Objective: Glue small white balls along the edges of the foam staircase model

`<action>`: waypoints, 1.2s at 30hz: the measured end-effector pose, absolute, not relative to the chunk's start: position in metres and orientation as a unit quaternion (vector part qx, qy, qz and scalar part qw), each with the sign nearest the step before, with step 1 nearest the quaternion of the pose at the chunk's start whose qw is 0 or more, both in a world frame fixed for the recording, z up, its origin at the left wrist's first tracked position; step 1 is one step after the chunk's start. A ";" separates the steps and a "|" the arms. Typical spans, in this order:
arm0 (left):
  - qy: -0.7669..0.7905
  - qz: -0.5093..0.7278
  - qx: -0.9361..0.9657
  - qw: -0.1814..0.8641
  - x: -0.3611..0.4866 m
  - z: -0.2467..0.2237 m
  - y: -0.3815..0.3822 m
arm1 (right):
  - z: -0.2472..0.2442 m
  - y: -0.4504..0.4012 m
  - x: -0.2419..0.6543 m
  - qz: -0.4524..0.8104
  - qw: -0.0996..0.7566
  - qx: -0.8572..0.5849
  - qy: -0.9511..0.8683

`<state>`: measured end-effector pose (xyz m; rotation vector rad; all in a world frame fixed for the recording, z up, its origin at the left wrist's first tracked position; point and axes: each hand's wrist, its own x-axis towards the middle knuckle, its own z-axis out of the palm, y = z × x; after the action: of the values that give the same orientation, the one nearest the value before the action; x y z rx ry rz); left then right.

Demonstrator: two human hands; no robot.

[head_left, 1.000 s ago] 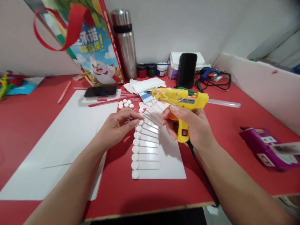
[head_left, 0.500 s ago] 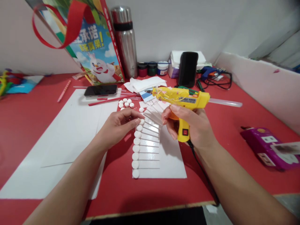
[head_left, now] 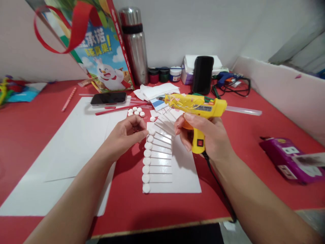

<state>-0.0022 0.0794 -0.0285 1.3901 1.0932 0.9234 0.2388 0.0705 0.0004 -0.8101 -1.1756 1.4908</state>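
My right hand [head_left: 203, 132] is wrapped round the grip of a yellow glue gun [head_left: 196, 104], whose nozzle points left and whose clear glue stick juts out at the back. My left hand [head_left: 128, 135] holds nothing; its fingers are bent, and the thumb tip is at the edge of the topmost white disc [head_left: 151, 131] in a column. Several such discs run down the left edge of a white sheet [head_left: 185, 176], beside overlapping white strips [head_left: 161, 162] that fan out toward the top. A loose pile of white discs [head_left: 137, 111] lies beyond my left hand.
Large white paper [head_left: 63, 152] covers the left side, with a phone [head_left: 108, 98] at its far end. A steel flask [head_left: 134, 47], a gift bag [head_left: 101, 51], paint jars [head_left: 164, 74] and an upright black phone [head_left: 203, 74] stand behind. A purple pack [head_left: 291, 159] lies right.
My left hand has drawn back slightly to the left from the topmost disc, which stays on the sheet. My right hand and the glue gun stay almost still.
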 end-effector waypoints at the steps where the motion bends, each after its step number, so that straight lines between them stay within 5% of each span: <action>1: 0.463 0.378 0.587 0.547 -0.002 -0.028 0.079 | 0.001 0.071 0.239 0.619 0.515 -0.337 -0.488; 22: 0.452 0.373 0.541 0.603 0.002 -0.025 0.078 | 0.000 0.070 0.238 0.622 0.514 -0.334 -0.487; 36: 0.572 0.325 0.563 0.501 0.007 -0.024 0.075 | -0.005 0.074 0.237 0.620 0.523 -0.323 -0.487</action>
<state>0.0072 0.0754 -0.0236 1.3598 1.3826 0.7849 0.2367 0.0743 -0.0047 -0.7733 -1.1671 1.4846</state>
